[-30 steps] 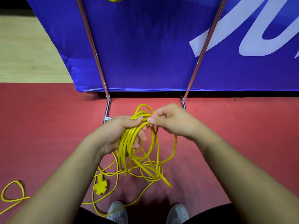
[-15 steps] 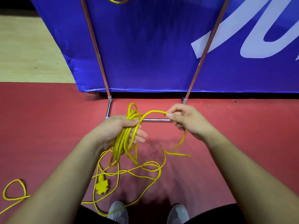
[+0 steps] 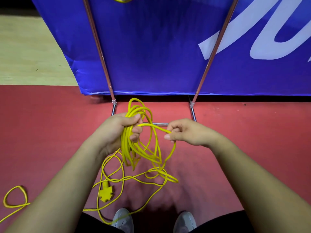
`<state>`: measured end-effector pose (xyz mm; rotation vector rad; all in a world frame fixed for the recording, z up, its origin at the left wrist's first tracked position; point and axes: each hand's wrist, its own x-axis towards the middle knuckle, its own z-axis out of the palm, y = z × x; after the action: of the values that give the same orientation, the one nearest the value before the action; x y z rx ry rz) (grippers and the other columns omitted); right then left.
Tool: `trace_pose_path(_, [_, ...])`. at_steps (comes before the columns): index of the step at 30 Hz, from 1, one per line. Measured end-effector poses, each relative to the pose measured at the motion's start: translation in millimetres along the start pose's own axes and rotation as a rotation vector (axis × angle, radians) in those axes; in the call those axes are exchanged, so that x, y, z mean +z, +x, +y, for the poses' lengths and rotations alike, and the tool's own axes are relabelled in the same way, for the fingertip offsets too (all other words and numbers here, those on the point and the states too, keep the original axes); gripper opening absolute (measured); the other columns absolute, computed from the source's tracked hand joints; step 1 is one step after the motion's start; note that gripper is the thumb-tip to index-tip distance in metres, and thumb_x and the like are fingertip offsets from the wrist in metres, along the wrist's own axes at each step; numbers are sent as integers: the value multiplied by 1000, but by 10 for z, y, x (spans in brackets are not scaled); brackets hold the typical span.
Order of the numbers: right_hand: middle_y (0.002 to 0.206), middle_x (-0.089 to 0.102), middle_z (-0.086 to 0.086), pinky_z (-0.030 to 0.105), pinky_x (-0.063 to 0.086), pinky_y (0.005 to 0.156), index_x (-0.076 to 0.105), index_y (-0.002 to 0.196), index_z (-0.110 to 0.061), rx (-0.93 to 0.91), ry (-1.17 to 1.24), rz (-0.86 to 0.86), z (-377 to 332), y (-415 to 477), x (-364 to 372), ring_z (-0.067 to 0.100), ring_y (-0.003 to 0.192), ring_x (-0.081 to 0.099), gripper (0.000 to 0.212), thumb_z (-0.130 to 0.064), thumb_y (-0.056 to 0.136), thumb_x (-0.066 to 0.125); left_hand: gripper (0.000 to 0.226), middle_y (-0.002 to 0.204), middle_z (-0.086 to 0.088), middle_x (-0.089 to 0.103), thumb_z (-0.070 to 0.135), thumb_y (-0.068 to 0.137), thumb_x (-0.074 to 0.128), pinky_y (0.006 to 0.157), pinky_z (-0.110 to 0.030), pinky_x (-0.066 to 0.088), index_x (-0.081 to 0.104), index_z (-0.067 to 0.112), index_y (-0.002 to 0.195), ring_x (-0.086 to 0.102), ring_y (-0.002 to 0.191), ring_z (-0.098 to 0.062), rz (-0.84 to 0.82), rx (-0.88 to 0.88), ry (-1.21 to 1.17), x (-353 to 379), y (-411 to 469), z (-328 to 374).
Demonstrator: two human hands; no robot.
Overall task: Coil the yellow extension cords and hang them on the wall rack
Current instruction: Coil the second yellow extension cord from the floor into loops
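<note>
- Mid-coil: gripping the looped yellow extension cord in left hand, fingers curled round it, 9 o'clock.
- Pinching one strand in right hand, 3 o'clock; seemingly a fresh loop.
- Slack trailing on floor, 6 o'clock.
- Next: pass loop to left grip, draw more slack.

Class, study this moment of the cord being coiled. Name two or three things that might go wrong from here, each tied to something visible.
1. The loose cord on the floor crosses itself in small loops; a pull by the right hand may tighten them into a kink.
2. A strand lies over one shoe; a step could snag it.
3. The coil in the left hand has uneven loops; some may slip free.
</note>
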<state>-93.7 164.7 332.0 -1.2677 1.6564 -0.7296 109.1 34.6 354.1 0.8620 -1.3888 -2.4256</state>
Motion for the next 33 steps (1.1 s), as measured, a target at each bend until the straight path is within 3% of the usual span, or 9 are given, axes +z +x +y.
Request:
trace_pose_path(3, [81, 70, 8, 30, 46, 84, 62, 88, -4, 57, 138, 8, 196, 18, -45, 14, 78, 61, 14, -16, 87, 70, 14, 56, -8, 42, 19, 85, 54, 43, -23, 30, 50, 6, 80, 37, 39, -16, 33, -4, 42, 0, 21, -40])
trace_pose_path(7, [79, 66, 16, 33, 49, 80, 58, 91, -2, 97, 35, -69, 317, 74, -60, 22, 81, 67, 4, -3, 92, 61, 18, 56, -8, 43, 16, 93, 46, 40, -19, 26, 47, 8, 77, 34, 33, -12, 81, -6, -29, -38, 41, 0])
trace_pose_path(11, [75, 63, 14, 33, 49, 74, 61, 87, -9, 75, 98, 104, 418, 57, -120, 19, 73, 65, 6, -6, 92, 63, 21, 54, -10, 47, 17, 93, 46, 39, -19, 29, 49, 7, 76, 35, 31, -11, 102, 65, 8, -193, -10, 119])
trace_pose_path(14, [61, 49, 4, 29, 42, 57, 67, 93, -8, 24, 318, 304, 364, 30, -173, 18, 53, 50, 6, -10, 93, 61, 27, 56, -19, 55, 19, 92, 53, 39, -25, 41, 59, 0, 75, 47, 36, -23, 87, 14, 314, -247, -63, 88])
trace_pose_path(18, [55, 31, -5, 28, 27, 51, 75, 89, -16, -50, 243, 460, 197, 62, -197, 18, 55, 27, 18, -21, 96, 59, 14, 69, -24, 69, 12, 94, 51, 46, -28, 55, 54, -1, 90, 68, 54, -30, 65, -68, 270, -127, -82, 10])
trace_pose_path(23, [45, 44, -14, 22, 30, 52, 74, 89, -5, -140, 113, 376, -197, -8, -81, 7, 47, 37, 17, -15, 94, 61, 19, 81, -30, 69, 18, 83, 54, 55, -33, 57, 57, 0, 91, 70, 63, -34, -16, -73, 125, -10, -97, 22])
trace_pose_path(25, [52, 59, -18, 11, 35, 53, 73, 91, -2, -200, 52, 310, -377, -31, 4, -3, 50, 50, 13, -9, 93, 62, 23, 79, -27, 70, 19, 82, 55, 52, -31, 56, 58, -1, 93, 69, 58, -32, -60, -80, 118, 33, -92, 1])
trace_pose_path(27, [65, 68, -6, 18, 41, 58, 75, 90, -3, -265, -26, 232, -497, -45, 120, -4, 60, 54, 13, -11, 92, 65, 25, 71, -21, 69, 21, 83, 55, 48, -27, 53, 59, -3, 92, 65, 50, -27, -90, -75, 137, 60, -79, -16])
trace_pose_path(33, [58, 50, -6, 28, 39, 55, 69, 82, -9, -159, -87, 158, -328, -20, 81, 7, 56, 44, 16, -23, 89, 69, 17, 50, -1, 36, 19, 88, 49, 42, -22, 27, 53, 5, 79, 33, 34, -13, -108, -27, 102, 29, -79, 0])
